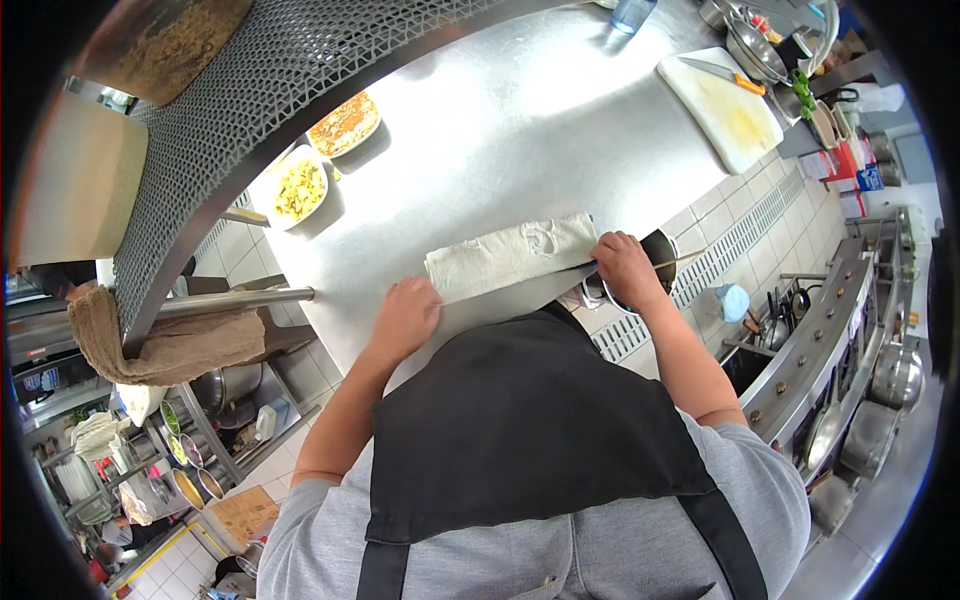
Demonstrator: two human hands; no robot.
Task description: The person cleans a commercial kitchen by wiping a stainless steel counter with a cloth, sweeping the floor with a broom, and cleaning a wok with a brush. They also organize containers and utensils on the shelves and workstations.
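A cream terry cloth point(510, 259), folded into a long strip, lies near the front edge of the stainless steel table point(487, 180). There is a ragged ring-shaped patch on its top layer, towards the right. My left hand point(409, 307) holds the lower left corner, fingers curled over it. At the other end, my right hand point(624, 262) pinches the lower right corner close to the table's edge. A thin dark edge shows under the cloth beside the right fingers. My fingertips are partly hidden.
A white cutting board point(727, 120) carries an orange-handled knife point(746, 84). Two food dishes, one with yellow pieces point(298, 189) and one with reddish food point(345, 124), stand at left below a mesh-covered shelf point(262, 97). A dark pot point(660, 259) sits beside my right hand.
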